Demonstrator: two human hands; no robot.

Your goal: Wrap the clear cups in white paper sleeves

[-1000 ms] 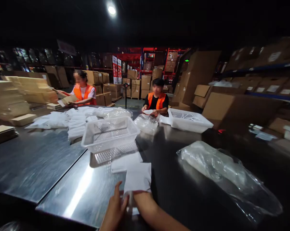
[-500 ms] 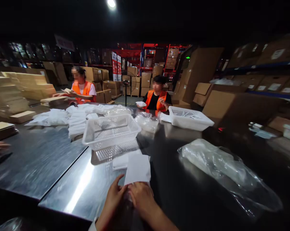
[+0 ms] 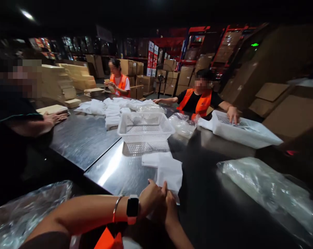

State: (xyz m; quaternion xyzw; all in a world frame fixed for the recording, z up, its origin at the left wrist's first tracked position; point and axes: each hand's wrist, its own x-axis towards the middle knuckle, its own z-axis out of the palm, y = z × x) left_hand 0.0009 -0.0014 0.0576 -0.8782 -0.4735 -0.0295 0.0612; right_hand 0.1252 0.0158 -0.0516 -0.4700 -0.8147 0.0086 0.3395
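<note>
A flat white packet (image 3: pixel 169 171) extends forward from my hands over the table. My left hand (image 3: pixel 152 196), below a wrist with a watch and a bracelet, is closed at the packet's near edge. My right hand (image 3: pixel 171 205) is closed beside it, its fingertips on the same near edge. The two hands touch, and some of their fingers are hidden. Something clear, perhaps plastic film, shows faintly under the left hand. Another flat white piece (image 3: pixel 150 159) lies on the table just beyond, partly under the packet.
A white perforated basket (image 3: pixel 146 133) stands ahead, with white packets (image 3: pixel 112 116) piled behind it. At right lies a clear plastic bag (image 3: pixel 260 180). A co-worker (image 3: pixel 198 100) reaches into another basket (image 3: pixel 247 136). Another person's hand (image 3: pixel 55 117) rests on the table's left side.
My view has swung left, so the scene sits further right. My hands have drawn together at the packet's near edge. The co-worker opposite now has a hand inside the right basket.
</note>
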